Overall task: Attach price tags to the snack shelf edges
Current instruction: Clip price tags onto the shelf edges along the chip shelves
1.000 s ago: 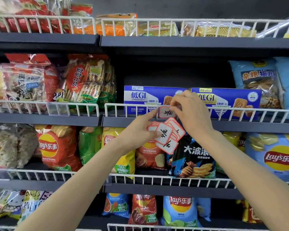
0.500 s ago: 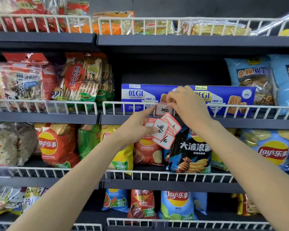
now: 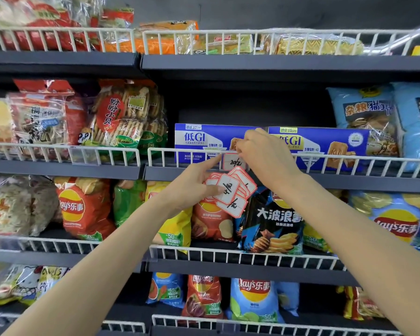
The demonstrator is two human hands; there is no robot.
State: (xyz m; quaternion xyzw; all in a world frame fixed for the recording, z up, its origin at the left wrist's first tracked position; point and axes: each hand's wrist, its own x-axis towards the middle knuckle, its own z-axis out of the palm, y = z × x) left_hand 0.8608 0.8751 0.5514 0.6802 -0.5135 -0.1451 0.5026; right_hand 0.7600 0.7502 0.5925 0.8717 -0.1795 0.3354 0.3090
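- My right hand [image 3: 264,161] is up at the white wire rail [image 3: 180,151] of the middle shelf, fingers curled over the top edge of one price tag [image 3: 233,161], which sits against the rail in front of the left blue biscuit box [image 3: 204,139]. I cannot tell whether the tag is seated yet or only held there.
- My left hand [image 3: 192,190] pinches a fanned stack of spare tags [image 3: 230,190] under the thumb, just below the rail, while its forefinger reaches up to the left edge of the tag being fixed.
- Main risk as I judge it: if the right hand lets go before the tag catches, the tag drops down behind the black crisp bag [image 3: 272,221] on the shelf below, where it would be awkward to fish out.
- The stack is held loosely and splayed; stretching the forefinger weakens that pinch, so the outer tags could slide free and scatter.
- Pressing hard on the thin rail may tilt the tag crooked, or nudge the biscuit box backwards.
- The writing on the tag faces me, but my right hand covers its right end, so I cannot confirm it sits level.
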